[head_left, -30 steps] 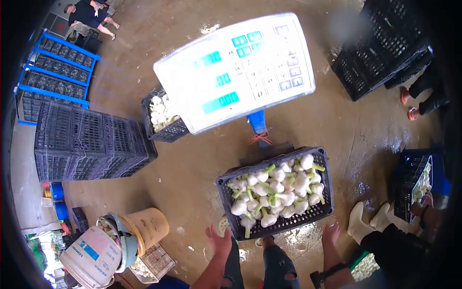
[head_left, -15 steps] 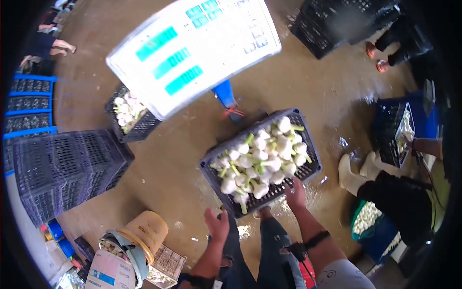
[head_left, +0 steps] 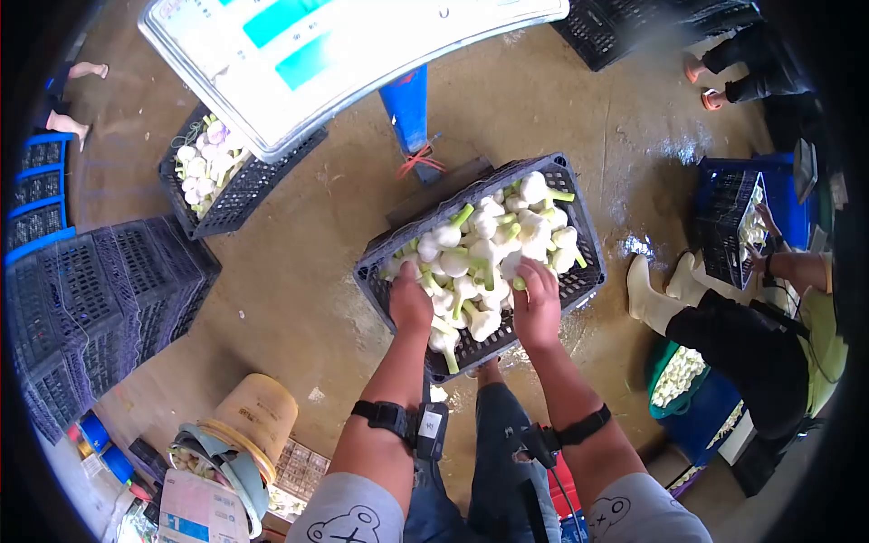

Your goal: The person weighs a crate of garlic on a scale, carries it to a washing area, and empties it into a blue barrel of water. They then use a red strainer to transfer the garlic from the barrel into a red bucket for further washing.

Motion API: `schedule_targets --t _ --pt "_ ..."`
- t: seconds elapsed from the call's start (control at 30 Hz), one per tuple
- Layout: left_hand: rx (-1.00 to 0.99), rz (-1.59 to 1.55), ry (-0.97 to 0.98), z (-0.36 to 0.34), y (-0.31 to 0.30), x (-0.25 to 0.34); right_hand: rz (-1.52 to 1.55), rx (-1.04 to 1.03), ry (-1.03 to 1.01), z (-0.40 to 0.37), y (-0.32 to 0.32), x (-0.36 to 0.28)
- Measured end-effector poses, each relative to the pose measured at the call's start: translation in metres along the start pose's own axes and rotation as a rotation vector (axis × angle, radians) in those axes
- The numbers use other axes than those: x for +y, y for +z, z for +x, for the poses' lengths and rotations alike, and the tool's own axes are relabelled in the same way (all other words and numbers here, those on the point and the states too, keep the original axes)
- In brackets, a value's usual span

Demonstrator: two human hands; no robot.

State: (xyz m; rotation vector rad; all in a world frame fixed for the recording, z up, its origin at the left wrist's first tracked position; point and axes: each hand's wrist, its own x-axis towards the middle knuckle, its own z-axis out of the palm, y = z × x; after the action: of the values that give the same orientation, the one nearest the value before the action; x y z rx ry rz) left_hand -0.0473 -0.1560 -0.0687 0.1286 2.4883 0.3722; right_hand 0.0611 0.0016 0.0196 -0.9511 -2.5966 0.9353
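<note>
A black plastic crate (head_left: 584, 262) full of white garlic bulbs (head_left: 484, 249) with short green stems sits in front of me, slightly tilted in view. My left hand (head_left: 413, 303) reaches over the crate's near left side against the garlic; most of its fingers are hidden. Over the front right of the heap, my right hand (head_left: 539, 303) has its fingers bent around a garlic bulb (head_left: 513, 267). Beyond the crate stands a scale's blue post (head_left: 407, 109), topped by a white display panel (head_left: 362, 54) with green readouts.
Another garlic crate (head_left: 240, 195) stands at the left, near stacked black crates (head_left: 109, 308). A yellow bucket (head_left: 258, 407) lies lower left. On the right, a co-worker in white boots (head_left: 654, 294) handles a crate (head_left: 724, 231) of garlic. The brown floor (head_left: 299, 299) looks wet.
Both hands have moved from the crate's near edge up and in over the garlic. My view has shifted, so the display panel sits higher and the post shows more.
</note>
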Motion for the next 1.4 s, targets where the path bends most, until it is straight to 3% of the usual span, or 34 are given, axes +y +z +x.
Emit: schedule_targets --t 0.1,0.17,0.2,0.23,0.3,0.43,0.53,0.57,0.6,0.63,0.7,0.83,0.9,0.93,0.97,1.03,1.07,1.13,1.17,1.2,1.23,1.33,1.4 --pt "0.058 0.049 0.112 -0.004 0.006 -0.007 -0.088 0.054 -0.133 0.027 -0.013 -0.013" --pt "0.326 0.015 0.354 -0.015 -0.009 0.012 -0.186 0.067 -0.184 0.050 -0.006 -0.008" --pt "0.266 -0.063 0.432 -0.012 -0.009 0.015 -0.190 0.026 -0.153 0.060 0.003 -0.002" --pt "0.263 -0.066 0.431 -0.006 -0.011 0.021 -0.272 -0.071 -0.139 0.067 0.021 0.014" --pt "0.231 -0.006 0.786 0.006 -0.011 0.035 -0.146 -0.562 0.215 0.067 0.036 0.026" --pt "0.124 0.225 0.771 0.021 -0.004 0.043 -0.150 -0.500 0.134 0.051 0.037 0.029" --pt "0.151 0.189 0.802 0.027 -0.008 0.029 -0.246 -0.216 -0.069 0.021 0.046 0.029" --pt "0.187 0.158 0.829 0.028 -0.010 0.022 -0.344 -0.308 -0.058 0.006 0.050 0.025" --pt "0.181 0.119 0.870 0.028 -0.017 0.015 -0.256 -0.400 0.054 -0.009 0.059 0.019" --pt "0.181 0.120 0.872 0.027 -0.019 0.007 -0.066 -0.653 0.337 -0.008 0.046 -0.008" --pt "0.223 -0.047 0.907 0.021 -0.024 -0.009 -0.104 -0.521 0.052 -0.040 0.061 -0.007" --pt "0.279 -0.428 0.586 -0.006 -0.046 -0.035 -0.082 -0.706 -0.108 -0.052 0.058 -0.017" --pt "0.316 -0.687 0.361 -0.023 -0.052 -0.046 -0.133 -1.030 -0.287 -0.059 0.061 -0.020" --pt "0.314 -0.682 0.363 -0.032 -0.058 -0.047 -0.099 -0.708 -0.411 -0.065 0.064 -0.017" --pt "0.344 -0.844 0.274 -0.040 -0.066 -0.048 -0.094 -0.707 -0.408 -0.069 0.069 -0.014" --pt "0.374 -1.006 0.181 -0.053 -0.071 -0.055 -0.017 -0.622 -0.137 -0.063 0.070 -0.016" --pt "0.353 -1.058 0.087 -0.057 -0.072 -0.060 -0.017 -0.623 -0.139 -0.059 0.070 -0.017" --pt "0.355 -1.197 -0.107 -0.065 -0.074 -0.055 0.053 -0.318 -0.002 -0.049 0.067 -0.017" --pt "0.357 -1.199 -0.108 -0.070 -0.073 -0.049 0.088 -0.165 0.063 -0.047 0.066 -0.017" --pt "0.310 -1.295 -0.224 -0.075 -0.074 -0.045 0.091 -0.123 0.109 -0.046 0.065 -0.016" --pt "0.261 -1.390 -0.339 -0.079 -0.074 -0.041 0.093 -0.122 0.100 -0.048 0.065 -0.013" --pt "0.152 -1.523 -0.367 -0.097 -0.068 -0.034 0.134 -0.132 0.243 -0.059 0.055 -0.012" --pt "0.115 -1.485 -0.380 -0.112 -0.066 -0.024 0.171 -0.290 0.409 -0.065 0.039 -0.028"
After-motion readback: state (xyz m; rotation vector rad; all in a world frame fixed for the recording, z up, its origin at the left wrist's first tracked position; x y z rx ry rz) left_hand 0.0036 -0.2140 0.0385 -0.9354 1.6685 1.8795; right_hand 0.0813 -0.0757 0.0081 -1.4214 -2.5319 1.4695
